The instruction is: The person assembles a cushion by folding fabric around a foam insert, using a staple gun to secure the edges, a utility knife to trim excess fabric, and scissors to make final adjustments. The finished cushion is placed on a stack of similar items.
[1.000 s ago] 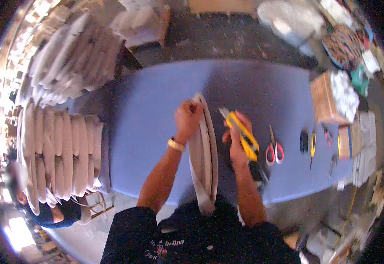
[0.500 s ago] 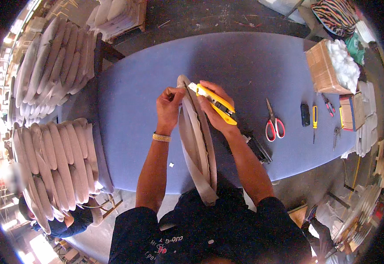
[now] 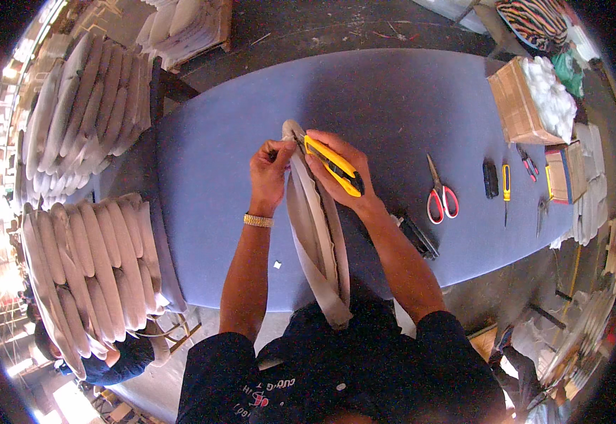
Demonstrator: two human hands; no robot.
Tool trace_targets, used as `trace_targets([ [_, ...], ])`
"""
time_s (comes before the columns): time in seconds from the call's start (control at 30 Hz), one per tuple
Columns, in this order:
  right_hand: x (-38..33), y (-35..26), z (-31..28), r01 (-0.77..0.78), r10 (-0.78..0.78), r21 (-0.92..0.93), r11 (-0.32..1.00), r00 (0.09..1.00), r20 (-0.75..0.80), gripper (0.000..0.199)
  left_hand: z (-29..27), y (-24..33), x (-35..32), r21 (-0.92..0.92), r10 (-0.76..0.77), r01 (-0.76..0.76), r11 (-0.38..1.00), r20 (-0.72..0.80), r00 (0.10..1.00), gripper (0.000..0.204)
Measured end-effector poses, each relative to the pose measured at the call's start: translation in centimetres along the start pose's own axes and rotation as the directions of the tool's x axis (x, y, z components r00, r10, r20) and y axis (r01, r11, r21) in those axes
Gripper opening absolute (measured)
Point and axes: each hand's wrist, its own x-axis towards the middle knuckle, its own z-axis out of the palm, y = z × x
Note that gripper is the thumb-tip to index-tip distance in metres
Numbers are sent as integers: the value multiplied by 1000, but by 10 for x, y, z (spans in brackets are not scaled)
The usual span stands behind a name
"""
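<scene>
A beige fabric-covered cushion (image 3: pixel 332 244) stands on its edge in front of me, its seam side facing up and a loose fabric flap along its left. Near its far tip my left hand (image 3: pixel 268 173), with a gold watch on the wrist, pinches the fabric edge between thumb and fingers. Closed in my right hand (image 3: pixel 343 169) is a yellow utility knife (image 3: pixel 335 165) with black parts. Its front end meets the seam close to my left fingertips; the blade itself is hidden there.
On the blue table (image 3: pixel 237 106), red-handled scissors (image 3: pixel 442 201), a black case (image 3: pixel 490 179), a yellow screwdriver (image 3: pixel 506 191) and pliers (image 3: pixel 528 162) lie rightward. A carton of white stuffing (image 3: pixel 520 106) stands beyond. Stacked beige cushions (image 3: pixel 96 265) fill the left. A black tool (image 3: pixel 415 234) lies beside my right forearm.
My right hand has shifted slightly left, bringing the knife's front end against the seam beside my left fingers. My left hand keeps its pinch on the cushion.
</scene>
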Motion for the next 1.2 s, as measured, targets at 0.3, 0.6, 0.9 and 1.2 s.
trace_targets([
  [0.3,7,7,5,179,-180,-52,982,983,-20,36,5,4,-2,-34,0,-1,999,-4,1000,11],
  [0.6,6,4,4,181,-182,-61,982,983,-14,35,8,8,-5,33,19,-17,999,-49,999,11],
  [0.9,-2,-2,-1,119,-118,-90,989,993,20,32,6,9,-3,52,11,-8,999,-50,999,14],
  [1.2,-10,-11,-5,132,-132,-40,990,991,6,32,0,8,-3,117,48,-44,992,-34,998,12],
])
